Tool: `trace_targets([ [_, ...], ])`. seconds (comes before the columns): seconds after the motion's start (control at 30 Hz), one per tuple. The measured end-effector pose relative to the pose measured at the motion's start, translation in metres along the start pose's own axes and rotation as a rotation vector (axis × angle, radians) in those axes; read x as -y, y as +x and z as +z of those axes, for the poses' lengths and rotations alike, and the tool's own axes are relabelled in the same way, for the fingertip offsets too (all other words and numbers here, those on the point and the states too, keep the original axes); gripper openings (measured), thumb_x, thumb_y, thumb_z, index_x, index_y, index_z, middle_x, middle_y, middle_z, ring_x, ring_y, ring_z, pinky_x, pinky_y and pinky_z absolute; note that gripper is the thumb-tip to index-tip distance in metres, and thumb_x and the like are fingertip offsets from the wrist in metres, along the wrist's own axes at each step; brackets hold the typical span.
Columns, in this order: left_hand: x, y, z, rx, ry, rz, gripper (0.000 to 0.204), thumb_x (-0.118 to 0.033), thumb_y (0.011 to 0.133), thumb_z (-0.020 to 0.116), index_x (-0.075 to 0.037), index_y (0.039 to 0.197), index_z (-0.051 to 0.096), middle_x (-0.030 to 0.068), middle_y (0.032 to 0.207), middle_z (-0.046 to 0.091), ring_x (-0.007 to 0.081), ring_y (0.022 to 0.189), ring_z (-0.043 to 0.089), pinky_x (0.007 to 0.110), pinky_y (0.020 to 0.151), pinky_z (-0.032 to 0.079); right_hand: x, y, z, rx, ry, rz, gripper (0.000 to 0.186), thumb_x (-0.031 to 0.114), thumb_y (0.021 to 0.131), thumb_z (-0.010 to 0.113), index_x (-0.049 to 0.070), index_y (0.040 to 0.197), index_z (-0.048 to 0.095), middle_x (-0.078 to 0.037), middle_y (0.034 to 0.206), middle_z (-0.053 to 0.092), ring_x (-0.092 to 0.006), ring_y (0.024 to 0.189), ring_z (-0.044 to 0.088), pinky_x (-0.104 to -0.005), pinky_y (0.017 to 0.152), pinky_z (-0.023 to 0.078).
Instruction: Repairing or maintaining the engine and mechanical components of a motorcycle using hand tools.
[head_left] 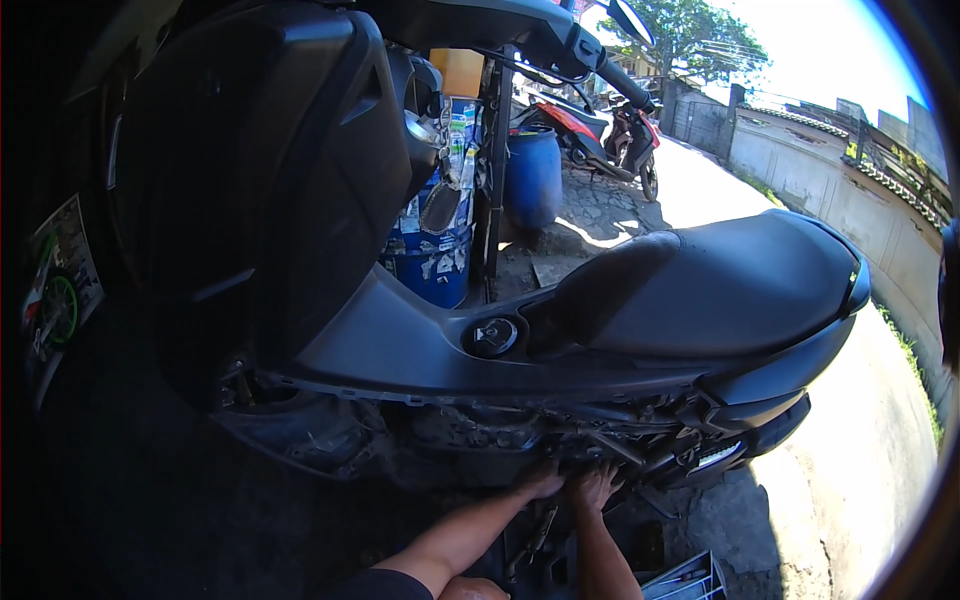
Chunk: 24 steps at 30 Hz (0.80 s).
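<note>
A dark scooter [720, 290] stands sideways before me, its mechanical parts [480, 430] exposed along the lower side below the footboard and seat. My left hand [542, 480] reaches into the shadowed underside; its fingers are mostly hidden. Just to its right, my right hand [596, 485] is at the same low part, fingers curled on something too dark to name. A long metal piece [530, 545] lies below both hands, between my forearms.
An open metal toolbox [680, 582] is at the bottom right. Beyond the scooter are blue drums [535, 175], a yellowish container [455, 70], a post and a parked red-black scooter [600, 135]. A concrete wall [820, 165] runs along the right.
</note>
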<state>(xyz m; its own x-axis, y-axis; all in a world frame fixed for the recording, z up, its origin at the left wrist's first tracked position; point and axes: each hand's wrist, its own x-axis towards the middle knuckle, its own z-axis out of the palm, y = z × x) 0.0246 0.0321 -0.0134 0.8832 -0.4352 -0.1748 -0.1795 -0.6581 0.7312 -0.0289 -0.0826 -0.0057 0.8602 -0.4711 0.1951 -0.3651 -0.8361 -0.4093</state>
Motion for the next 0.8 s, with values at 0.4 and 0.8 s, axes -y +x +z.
trace_targets([
  [0.4, 0.035, 0.022, 0.021, -0.079, 0.033, 0.111, 0.06, -0.048, 0.091, 0.046, -0.001, 0.128, 0.051, 0.029, 0.119, 0.058, 0.0418, 0.113, 0.056, 0.046, 0.096, 0.044, 0.004, -0.006, 0.002, -0.049, 0.034, -0.061, 0.048, 0.035, 0.084, 0.052, 0.0, 0.116, 0.062, -0.018, 0.138, 0.047, -0.0354, 0.137, 0.029, -0.0691, 0.107, 0.015],
  [0.8, 0.009, 0.01, 0.009, -0.006, -0.001, 0.03, 0.051, -0.043, 0.092, 0.046, -0.008, 0.128, 0.055, 0.0231, 0.126, 0.057, 0.0386, 0.118, 0.053, 0.043, 0.099, 0.042, -0.005, 0.0, 0.007, -0.058, 0.009, -0.04, 0.051, 0.035, 0.083, 0.052, 0.0, 0.119, 0.059, -0.018, 0.14, 0.045, -0.0361, 0.138, 0.029, -0.0679, 0.106, 0.017],
])
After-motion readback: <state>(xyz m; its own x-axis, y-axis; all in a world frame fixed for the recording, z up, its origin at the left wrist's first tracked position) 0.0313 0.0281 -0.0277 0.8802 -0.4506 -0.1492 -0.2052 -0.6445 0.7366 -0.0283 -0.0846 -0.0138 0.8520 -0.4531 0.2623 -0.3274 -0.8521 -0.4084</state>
